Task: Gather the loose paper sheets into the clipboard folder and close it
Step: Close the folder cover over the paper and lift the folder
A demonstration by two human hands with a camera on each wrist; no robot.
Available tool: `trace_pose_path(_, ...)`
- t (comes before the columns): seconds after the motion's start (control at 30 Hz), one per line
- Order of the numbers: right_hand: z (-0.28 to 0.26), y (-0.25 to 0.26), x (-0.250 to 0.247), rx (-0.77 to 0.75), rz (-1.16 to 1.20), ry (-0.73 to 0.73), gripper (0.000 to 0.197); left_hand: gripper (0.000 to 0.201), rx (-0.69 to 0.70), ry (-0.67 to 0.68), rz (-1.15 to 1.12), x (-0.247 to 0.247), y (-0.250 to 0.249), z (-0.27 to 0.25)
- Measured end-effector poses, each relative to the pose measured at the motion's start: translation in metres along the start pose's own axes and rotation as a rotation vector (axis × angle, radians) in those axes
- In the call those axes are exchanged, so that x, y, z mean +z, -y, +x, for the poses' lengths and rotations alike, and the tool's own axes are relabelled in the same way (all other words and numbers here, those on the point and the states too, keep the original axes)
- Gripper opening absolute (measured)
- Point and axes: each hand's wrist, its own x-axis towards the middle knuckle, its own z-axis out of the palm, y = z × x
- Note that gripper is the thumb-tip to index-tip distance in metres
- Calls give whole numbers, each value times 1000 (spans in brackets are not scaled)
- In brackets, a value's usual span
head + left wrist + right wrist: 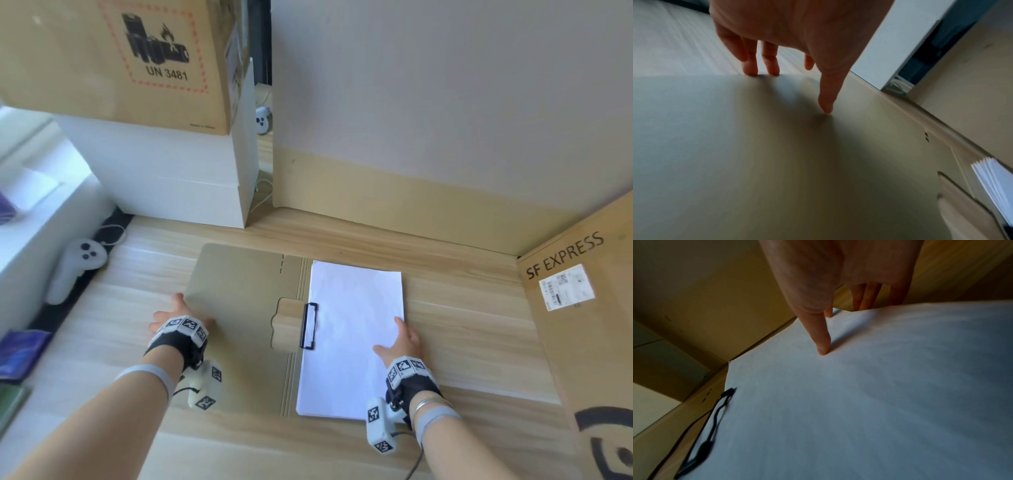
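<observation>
A tan clipboard folder lies open on the wooden surface. Its black wire clip sits at the spine. A stack of white paper sheets rests on the folder's right half under the clip. My left hand lies at the left cover's outer edge, with the thumb on the cover and straight fingertips touching its rim. My right hand pinches the stack's right edge: the thumb presses on the top sheet, and the fingers go under the slightly raised edge.
An "SF EXPRESS" cardboard box stands close on the right. White boxes under a "UN 3481" carton stand at the back left. A white controller and a purple book lie to the left. A wall runs behind.
</observation>
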Motion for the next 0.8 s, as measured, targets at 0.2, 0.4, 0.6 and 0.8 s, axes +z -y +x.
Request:
trace_pose_path(0.2,-5,2,-8,-34,-101,56,66,65,223,-28,141,-38,-8,-1)
trace_pose_path(0.4,-10,3,-13,-51,-114,88,58,42,588,-59,315,-94,-37,-50)
trace_pose_path(0.6,-16,-2,-21,-96,-116,153,60,20,1057,38,472,-126,-82,-126)
trace_pose_path(0.8,-22,-10,-39,-196,-49,241,50,26,1330,233,483,-59,-142,-200)
